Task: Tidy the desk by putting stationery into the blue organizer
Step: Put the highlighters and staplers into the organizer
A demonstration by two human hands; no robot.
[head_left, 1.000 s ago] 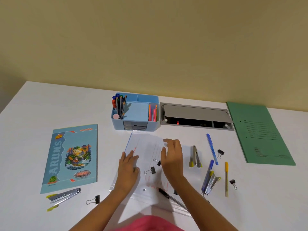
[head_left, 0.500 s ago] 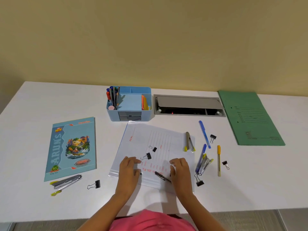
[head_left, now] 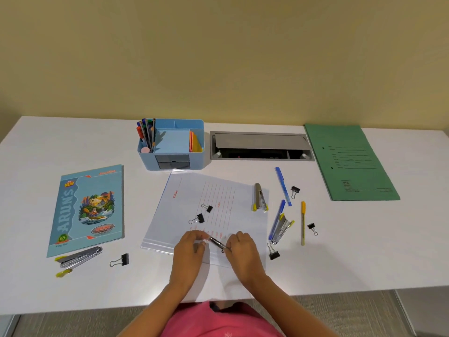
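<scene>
Both hands low over the near edge of the clear plastic folder [head_left: 211,210] on the white surface [head_left: 364,251]. Right hand [head_left: 243,250] curled, fingertips pinching one end of a black pen [head_left: 218,243]; left hand [head_left: 190,250] at the pen's other end, fingers bent close, though whether actually gripping it is hard to tell through the blur. Blue organizer [head_left: 171,144] at the far middle of the surface, well apart from the hands, with pens upright in its left compartment and orange sheets in its right. Two black binder clips [head_left: 202,214] lying on the folder. A stapler [head_left: 259,197] at the folder's right edge. Right of that, apart from the folder, a blue pen [head_left: 283,186], a yellow pen [head_left: 303,222] and more clips. At far left, a notebook [head_left: 88,209] with another stapler [head_left: 79,259] just below it. Green file [head_left: 349,161] at far right.
</scene>
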